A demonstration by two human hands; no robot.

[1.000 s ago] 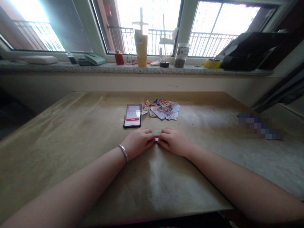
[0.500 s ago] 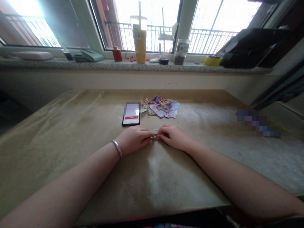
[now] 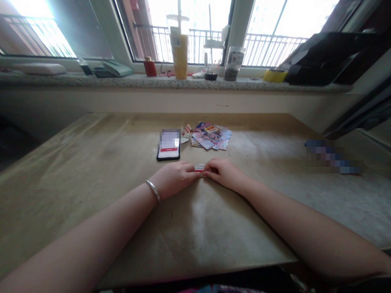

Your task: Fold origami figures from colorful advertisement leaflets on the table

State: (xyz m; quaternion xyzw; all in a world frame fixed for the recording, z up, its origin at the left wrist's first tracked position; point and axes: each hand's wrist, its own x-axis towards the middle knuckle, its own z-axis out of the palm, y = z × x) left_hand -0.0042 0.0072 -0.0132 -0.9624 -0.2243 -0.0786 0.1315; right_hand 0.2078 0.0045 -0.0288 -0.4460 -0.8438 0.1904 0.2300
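Between my hands, low over the table, is a small piece of folded paper (image 3: 199,167), white with a red strip. My left hand (image 3: 175,177), with a silver bangle at the wrist, has its fingers closed on the paper's left side. On the right side my right hand (image 3: 224,173) pinches the same paper between thumb and curled fingers. My fingers cover much of it. Just beyond my left hand lies a phone (image 3: 169,144) with its screen lit. Beside the phone stands a folded paper piece (image 3: 186,133) with red and yellow print.
A fanned pile of colourful printed paper sheets (image 3: 211,136) lies past my hands on the table (image 3: 128,228). A blurred blue item (image 3: 332,156) is at the right. Along the windowsill (image 3: 116,80) stand a tall cup (image 3: 181,57), a red container (image 3: 149,67) and yellow tape (image 3: 275,75).
My left thumb has shifted slightly right along the paper's near edge, nearer my right fingers. More of the red strip shows. The view has tilted a little; other things stay put.
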